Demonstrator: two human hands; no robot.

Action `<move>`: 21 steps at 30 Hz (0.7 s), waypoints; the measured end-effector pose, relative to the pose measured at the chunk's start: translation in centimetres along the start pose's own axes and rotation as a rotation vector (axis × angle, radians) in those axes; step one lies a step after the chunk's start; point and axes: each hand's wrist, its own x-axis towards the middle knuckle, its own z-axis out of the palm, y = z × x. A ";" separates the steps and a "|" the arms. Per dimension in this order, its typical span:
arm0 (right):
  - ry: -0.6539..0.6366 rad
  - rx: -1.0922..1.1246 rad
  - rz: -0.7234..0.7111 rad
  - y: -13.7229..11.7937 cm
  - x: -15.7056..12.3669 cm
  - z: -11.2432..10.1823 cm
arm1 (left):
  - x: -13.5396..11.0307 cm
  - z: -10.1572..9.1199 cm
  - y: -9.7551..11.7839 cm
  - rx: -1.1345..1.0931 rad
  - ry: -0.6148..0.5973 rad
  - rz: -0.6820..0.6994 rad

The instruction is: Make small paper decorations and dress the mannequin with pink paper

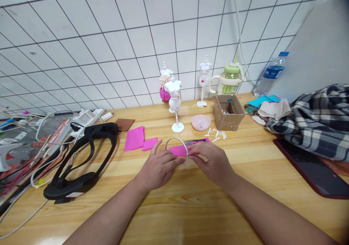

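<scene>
A thin white ring, which looks like a narrow roll of tape (pixel 176 138), stands on edge between my two hands. My left hand (pixel 159 166) is closed on its lower left side, with one finger sticking up. At the right side of the roll, the fingertips of my right hand (pixel 214 161) pinch its edge; whether they have a loose tape end cannot be made out. Behind the hands lies a piece of bright pink cloth (pixel 176 150), partly hidden by them. Small dark-handled scissors (pixel 196 141) rest at the cloth's far edge.
Folded pink cloths (pixel 135 138) lie left of centre. White mannequin stands (pixel 175 101), a pink bowl (pixel 201 122), white scraps (pixel 216 134) and a cardboard box (pixel 229 113) stand behind. A black headset (pixel 79 181) lies left; a tablet (pixel 313 168) and plaid cloth (pixel 324 114) lie right.
</scene>
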 end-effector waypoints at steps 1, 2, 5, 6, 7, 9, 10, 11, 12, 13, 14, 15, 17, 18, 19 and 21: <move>-0.005 0.000 0.006 0.0 0.0 0.0 | 0.0 -0.1 0.1 -0.008 -0.001 -0.018; -0.011 -0.001 0.012 0.0 0.1 -0.1 | 0.0 -0.1 0.1 -0.019 -0.001 -0.040; -0.032 -0.009 0.033 -0.2 0.1 -0.3 | 0.0 -0.3 0.3 -0.062 0.016 -0.115; -0.035 -0.014 0.043 -0.2 0.1 -0.4 | 0.0 -0.4 0.3 -0.073 0.018 -0.148; -0.037 -0.020 0.055 -0.2 0.2 -0.4 | 0.0 -0.4 0.3 -0.084 0.016 -0.184; -0.046 -0.026 0.078 -0.3 0.2 -0.5 | -0.1 -0.5 0.2 -0.096 0.008 -0.264; -0.056 -0.027 0.087 -0.3 0.1 -0.4 | -0.2 -0.4 0.0 -0.102 0.004 -0.301; -0.068 -0.025 0.091 -0.4 0.1 -0.4 | -0.3 -0.4 -0.1 -0.108 0.006 -0.329; -0.083 -0.019 0.091 -0.5 0.1 -0.2 | -0.4 -0.4 -0.3 -0.118 0.012 -0.352; -0.096 -0.012 0.086 -0.7 0.0 -0.1 | -0.4 -0.3 -0.4 -0.131 0.025 -0.370; -0.108 -0.005 0.076 -0.8 0.0 0.0 | -0.5 -0.3 -0.5 -0.150 0.044 -0.389; -0.116 -0.001 0.062 -1.0 -0.1 0.2 | -0.4 -0.3 -0.6 -0.174 0.066 -0.409; -0.124 -0.006 0.023 -1.5 -0.1 0.4 | -0.3 -0.2 -0.5 -0.232 0.114 -0.457; -0.124 -0.014 0.003 -1.7 -0.1 0.6 | -0.2 -0.1 -0.3 -0.261 0.136 -0.484; -0.123 -0.022 -0.013 -1.9 -0.2 0.7 | 0.0 -0.1 -0.2 -0.289 0.152 -0.513; -0.117 -0.028 -0.031 -2.1 -0.2 0.8 | 0.1 0.0 0.0 -0.349 0.170 -0.567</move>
